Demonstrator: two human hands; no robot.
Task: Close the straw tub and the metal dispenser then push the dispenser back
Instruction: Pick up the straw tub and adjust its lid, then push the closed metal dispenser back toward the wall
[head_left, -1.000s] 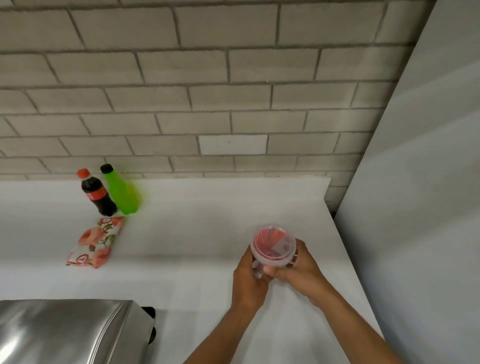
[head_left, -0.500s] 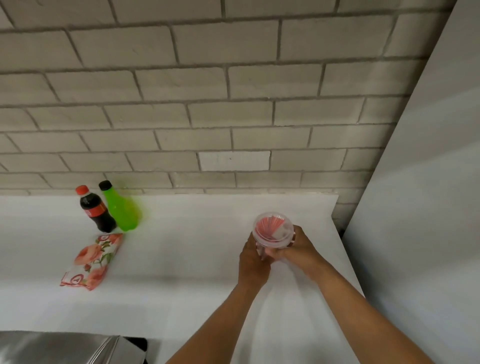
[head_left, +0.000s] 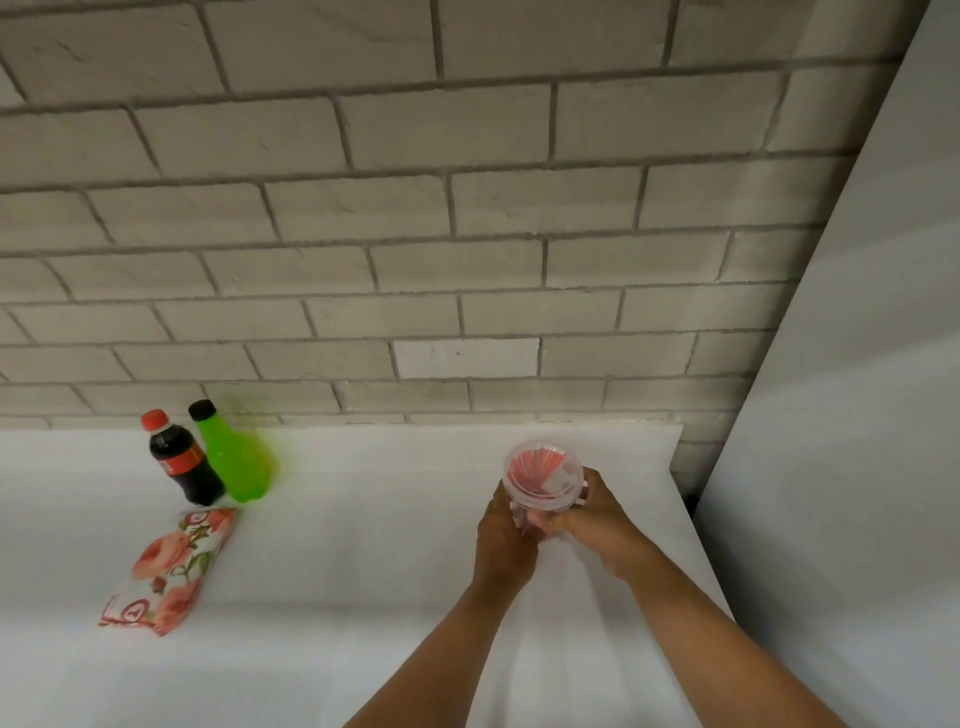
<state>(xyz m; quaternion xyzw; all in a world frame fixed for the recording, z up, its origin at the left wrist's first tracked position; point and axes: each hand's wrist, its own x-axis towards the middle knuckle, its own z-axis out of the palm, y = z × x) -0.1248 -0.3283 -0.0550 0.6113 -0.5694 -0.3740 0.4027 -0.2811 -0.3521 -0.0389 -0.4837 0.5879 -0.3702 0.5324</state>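
Note:
A clear plastic straw tub with red-and-white straws inside stands upright on the white counter, towards the back right. My left hand wraps its left side and my right hand wraps its right side and front. A clear lid appears to sit on its top; I cannot tell whether it is fully seated. The metal dispenser is out of the frame.
A dark cola bottle and a green bottle stand at the back left against the brick wall. A floral packet lies in front of them. A grey panel borders the counter's right edge.
Both hands have carried the tub away from me towards the wall. The view has tilted up, and the metal dispenser at the lower left has dropped out of the frame.

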